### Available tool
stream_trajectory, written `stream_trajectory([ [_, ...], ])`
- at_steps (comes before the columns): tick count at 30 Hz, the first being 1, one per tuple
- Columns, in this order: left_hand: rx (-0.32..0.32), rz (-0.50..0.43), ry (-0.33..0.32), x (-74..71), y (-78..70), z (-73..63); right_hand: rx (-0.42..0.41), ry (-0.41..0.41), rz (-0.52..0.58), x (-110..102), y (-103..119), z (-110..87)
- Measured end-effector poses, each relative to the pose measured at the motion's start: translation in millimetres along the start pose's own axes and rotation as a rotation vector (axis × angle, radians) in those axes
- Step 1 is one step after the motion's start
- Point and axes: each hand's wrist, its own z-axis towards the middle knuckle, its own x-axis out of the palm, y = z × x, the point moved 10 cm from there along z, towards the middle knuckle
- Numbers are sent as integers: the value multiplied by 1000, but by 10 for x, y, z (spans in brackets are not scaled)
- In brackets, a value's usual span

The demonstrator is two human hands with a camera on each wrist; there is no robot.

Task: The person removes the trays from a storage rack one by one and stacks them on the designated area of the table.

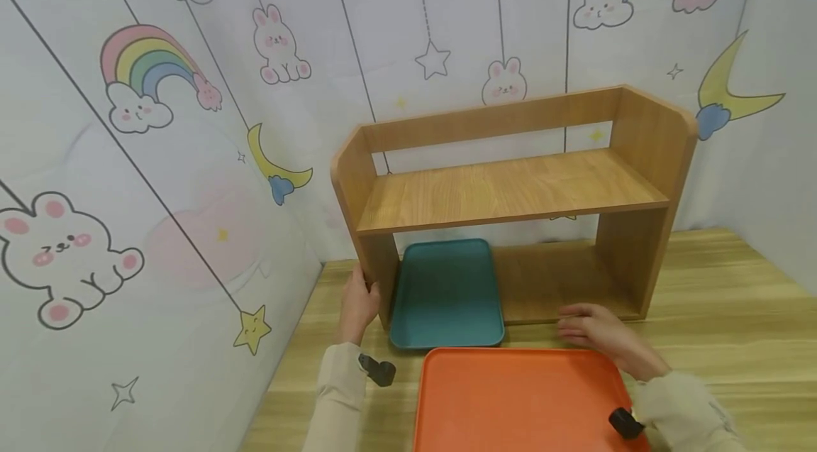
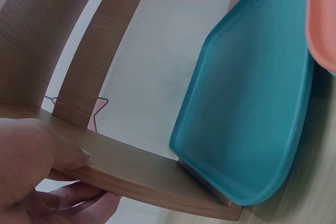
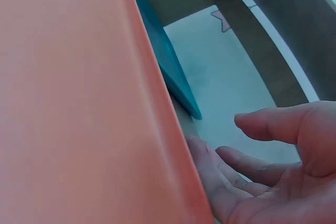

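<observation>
A two-tier wooden desk shelf (image 1: 510,186) stands against the wall. My left hand (image 1: 359,304) grips its left side panel (image 2: 152,174), thumb on the inner face and fingers round the outside in the left wrist view. Inside the lower tier, at the left, lies a teal tray (image 1: 447,296), its near end jutting past the shelf front. An orange tray (image 1: 520,402) lies in front of the shelf and is cut off by the bottom of the head view. Just beyond its far right corner is my right hand (image 1: 603,335), fingers loosely extended, holding nothing.
The shelf and trays are on a wood-grain table (image 1: 734,338). White walls (image 1: 210,239) printed with rabbits, rainbows and stars close in at the left, back and right. Small black wrist cameras sit at the left cuff (image 1: 338,374) and right cuff (image 1: 686,409).
</observation>
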Motion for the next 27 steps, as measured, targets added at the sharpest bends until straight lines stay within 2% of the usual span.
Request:
stream_trajectory([
  [8,3,10,-11,-5,5,-2,-12,10,63,275,-10,247],
  [16,0,13,-5,27,26,18,29,42,91,552,-13,439],
  [27,36,15,-13,12,16,5,71,40,171,787,-39,616],
])
